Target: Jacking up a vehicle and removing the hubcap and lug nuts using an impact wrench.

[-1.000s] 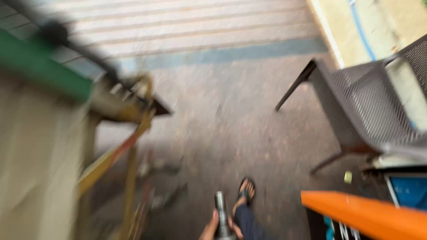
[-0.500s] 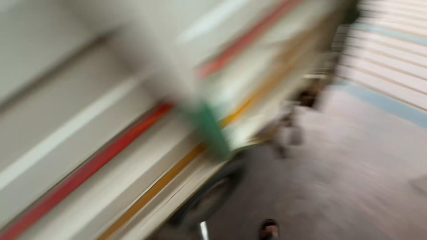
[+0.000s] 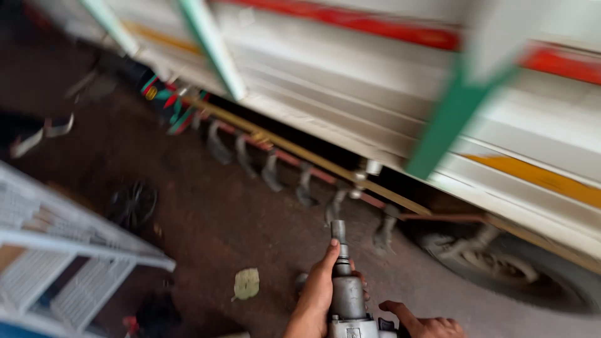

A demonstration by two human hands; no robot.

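Impact wrench (image 3: 344, 281) is carried toward the truck wheel (image 3: 510, 266): left hand (image 3: 316, 297) grasps its barrel, right hand (image 3: 426, 325) grips the rear; next, seating the anvil squarely.

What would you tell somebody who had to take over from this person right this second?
Left hand: wrapped around the barrel of the grey impact wrench, near its front.
Right hand: at the wrench's rear by the bottom edge; how it grips is partly cut off.
The wrench points forward, its drive tip bare, touching nothing.
The truck wheel is ahead to the right, under the white truck body.
A white metal rack stands on the left, and a pale leaf lies on the ground.
Done: wrench in hand. Left: nothing has been touched with it yet.
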